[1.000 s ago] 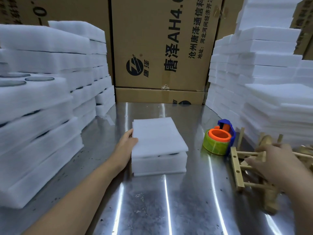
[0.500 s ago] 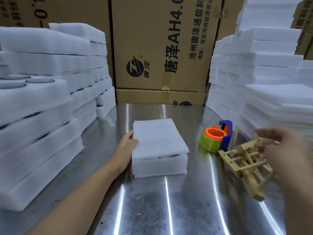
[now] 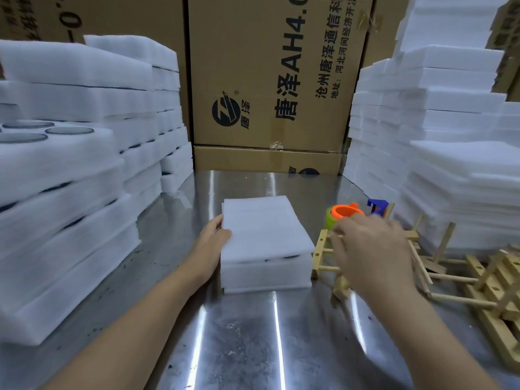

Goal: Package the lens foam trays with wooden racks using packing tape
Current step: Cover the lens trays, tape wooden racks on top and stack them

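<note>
Rack meets foam stack, mid-bench

Foam trays [image 3: 267, 243] sit mid-bench, left hand [image 3: 215, 237] flat against their left side; right hand [image 3: 371, 249], fingers curled on the wooden rack [image 3: 323, 254], should square it flush before reaching the tape dispenser [image 3: 347, 213].

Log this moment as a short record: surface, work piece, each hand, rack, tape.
surface: metal table
work piece: small stack of foam trays, centre of table
left hand: flat against the stack's left side
right hand: grip on a wooden rack, just right of the stack
spare racks: lying at far right
tape dispenser: behind right hand, untouched
</note>
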